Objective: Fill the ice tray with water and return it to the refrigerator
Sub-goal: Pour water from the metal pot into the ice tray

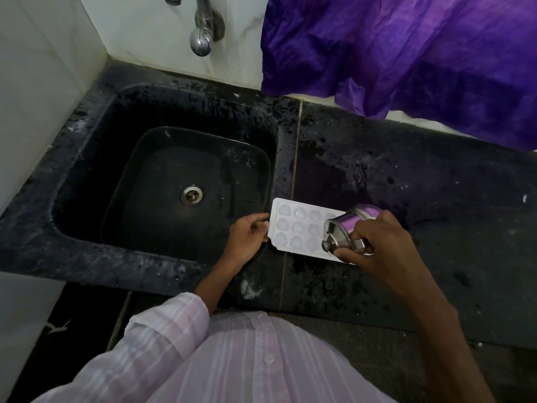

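A white ice tray (299,225) with heart-shaped cells lies flat on the black counter just right of the sink. My left hand (248,237) grips the tray's left end. My right hand (377,242) holds a small steel jug (345,228) by its handle, tipped on its side over the tray's right part. The jug and hand hide the tray's right end. I cannot tell whether water is flowing or how full the cells are.
A black sink (87,158) with a round drain (191,194) lies to the left, with a chrome tap (202,39) on the white tiled wall above. A purple cloth (406,53) hangs over the counter's back right. The wet black counter (421,184) extends right.
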A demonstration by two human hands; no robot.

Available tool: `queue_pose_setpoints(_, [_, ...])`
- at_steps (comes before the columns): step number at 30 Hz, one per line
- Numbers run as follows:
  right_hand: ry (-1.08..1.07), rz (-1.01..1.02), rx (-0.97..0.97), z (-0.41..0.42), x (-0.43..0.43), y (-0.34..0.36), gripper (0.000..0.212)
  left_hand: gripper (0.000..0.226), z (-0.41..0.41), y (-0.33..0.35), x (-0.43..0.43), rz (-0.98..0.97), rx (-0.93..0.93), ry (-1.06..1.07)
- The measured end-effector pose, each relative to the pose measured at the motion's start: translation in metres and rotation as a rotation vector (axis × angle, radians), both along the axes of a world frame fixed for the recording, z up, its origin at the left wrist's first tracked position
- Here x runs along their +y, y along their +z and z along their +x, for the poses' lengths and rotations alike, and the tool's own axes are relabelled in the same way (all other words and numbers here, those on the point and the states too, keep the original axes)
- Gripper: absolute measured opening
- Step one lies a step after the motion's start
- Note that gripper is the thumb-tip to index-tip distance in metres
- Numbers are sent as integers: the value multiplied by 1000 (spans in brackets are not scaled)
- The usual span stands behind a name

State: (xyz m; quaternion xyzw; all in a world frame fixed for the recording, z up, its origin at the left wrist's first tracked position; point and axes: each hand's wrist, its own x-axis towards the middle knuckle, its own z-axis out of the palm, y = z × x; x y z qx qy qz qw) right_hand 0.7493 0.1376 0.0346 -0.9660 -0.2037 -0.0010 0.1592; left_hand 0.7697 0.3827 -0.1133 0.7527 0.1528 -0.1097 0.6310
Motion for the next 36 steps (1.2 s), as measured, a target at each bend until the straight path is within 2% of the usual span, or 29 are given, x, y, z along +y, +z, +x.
queue_pose_setpoints(21, [-81, 37, 4, -9, -24, 5, 46, 30, -1, -2, -2, -4, 8, 5])
queue_pose_setpoints(36, [-46, 17, -42, -10, -35, 4, 46, 29, -3, 3, -7, -9, 8, 21])
